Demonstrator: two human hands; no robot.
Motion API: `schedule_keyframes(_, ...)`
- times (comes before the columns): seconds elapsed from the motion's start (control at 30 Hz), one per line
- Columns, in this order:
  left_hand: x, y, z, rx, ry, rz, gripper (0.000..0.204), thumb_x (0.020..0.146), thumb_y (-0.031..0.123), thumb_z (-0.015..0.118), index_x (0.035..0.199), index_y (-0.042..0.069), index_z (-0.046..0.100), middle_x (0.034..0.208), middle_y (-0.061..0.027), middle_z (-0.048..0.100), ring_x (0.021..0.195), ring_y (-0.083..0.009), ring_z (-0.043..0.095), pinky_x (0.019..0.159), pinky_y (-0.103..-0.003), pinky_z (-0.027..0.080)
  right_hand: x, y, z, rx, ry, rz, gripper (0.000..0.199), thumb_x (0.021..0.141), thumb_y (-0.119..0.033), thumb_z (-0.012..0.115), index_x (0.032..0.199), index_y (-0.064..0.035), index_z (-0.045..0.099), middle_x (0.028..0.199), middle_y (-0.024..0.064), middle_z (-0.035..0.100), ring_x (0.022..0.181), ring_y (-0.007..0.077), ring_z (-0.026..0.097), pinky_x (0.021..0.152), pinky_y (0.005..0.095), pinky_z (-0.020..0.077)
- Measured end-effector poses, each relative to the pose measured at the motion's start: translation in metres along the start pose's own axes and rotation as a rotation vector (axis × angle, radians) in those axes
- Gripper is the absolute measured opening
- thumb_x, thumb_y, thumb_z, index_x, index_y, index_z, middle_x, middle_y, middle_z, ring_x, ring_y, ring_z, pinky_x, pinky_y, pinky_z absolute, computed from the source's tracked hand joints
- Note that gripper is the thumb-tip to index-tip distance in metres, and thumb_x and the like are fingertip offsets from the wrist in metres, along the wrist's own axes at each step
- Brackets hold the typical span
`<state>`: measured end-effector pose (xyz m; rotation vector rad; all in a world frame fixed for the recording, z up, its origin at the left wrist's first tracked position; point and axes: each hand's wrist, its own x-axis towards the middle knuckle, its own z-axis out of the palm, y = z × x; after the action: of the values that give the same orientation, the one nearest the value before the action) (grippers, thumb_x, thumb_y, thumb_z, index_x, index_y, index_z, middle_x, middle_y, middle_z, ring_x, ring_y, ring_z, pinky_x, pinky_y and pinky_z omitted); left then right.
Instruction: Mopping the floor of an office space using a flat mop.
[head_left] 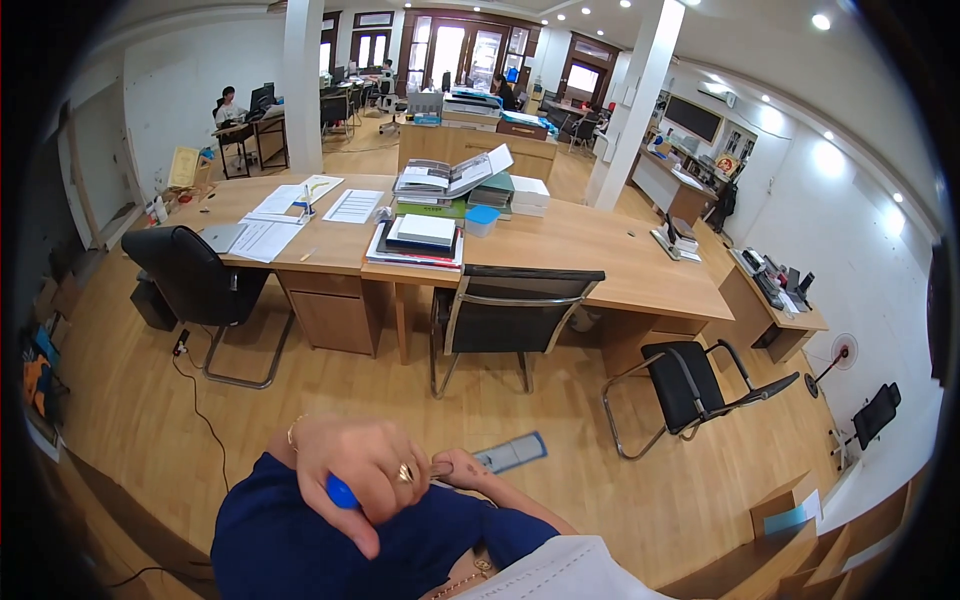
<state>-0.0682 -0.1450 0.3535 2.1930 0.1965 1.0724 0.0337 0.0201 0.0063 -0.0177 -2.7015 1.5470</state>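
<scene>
Indoors, my left hand [365, 460] curls into a fist around the blue-tipped handle [341, 491] of a flat mop [515, 452], while my right hand [462, 468], partly hidden, closes on it farther along. The mop's head shows just beyond, over the wooden floor [570, 420], before a black chair [525, 312].

Fisheye, head-high (facing forward, downward); left hand [365, 468] near.

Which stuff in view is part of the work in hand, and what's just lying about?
In use:
- flat mop
- left hand, on its blue handle end
- right hand, further down

Lying about:
- paper sheets
- blue-lidded box
- standing fan
</scene>
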Motion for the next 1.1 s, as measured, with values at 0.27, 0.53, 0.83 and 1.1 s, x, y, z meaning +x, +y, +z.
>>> schedule_keyframes(0.27,0.016,-0.024,0.023,0.068,-0.125,-0.103,0.028,0.085,0.010,0.068,0.064,0.003,0.049,0.060,-0.0064,0.048,0.056,-0.0261,0.053,0.058,-0.035,0.045,-0.009,0.025,-0.003,0.039,0.137,-0.010,0.023,0.073,-0.020,0.066,0.063,-0.0042,0.052,0.062,0.0172,0.053,0.057,0.0329,0.053,0.053,0.0387,0.0423)
schedule_keyframes(0.53,0.043,-0.038,0.028,0.018,-0.191,0.040,0.023,0.085,0.011,0.064,0.069,0.003,0.050,0.061,-0.0086,0.045,0.057,-0.0279,0.052,0.058,-0.037,0.045,-0.062,0.008,-0.007,0.030,0.323,0.011,0.035,0.080,-0.030,0.071,0.065,-0.0021,0.056,0.063,0.0182,0.055,0.061,0.0337,0.055,0.056,0.0383,0.0432)
schedule_keyframes(0.83,0.046,-0.072,0.046,-0.207,-0.187,0.123,0.026,0.087,0.016,0.065,0.070,0.001,0.051,0.062,-0.0114,0.046,0.056,-0.0315,0.049,0.057,-0.040,0.043,-0.154,0.004,-0.009,-0.016,0.519,0.248,0.026,0.078,-0.022,0.071,0.068,-0.0023,0.058,0.063,0.0176,0.054,0.060,0.0313,0.055,0.055,0.0367,0.0428)
schedule_keyframes(1.1,0.047,-0.118,0.056,-0.436,-0.213,0.108,0.030,0.081,0.018,0.074,0.066,0.001,0.054,0.061,-0.0093,0.052,0.056,-0.0269,0.050,0.054,-0.038,0.036,-0.251,0.013,0.012,0.041,0.663,0.484,0.020,0.070,-0.014,0.068,0.064,-0.0013,0.053,0.054,0.0111,0.040,0.053,0.0177,0.043,0.050,0.0332,0.0367)
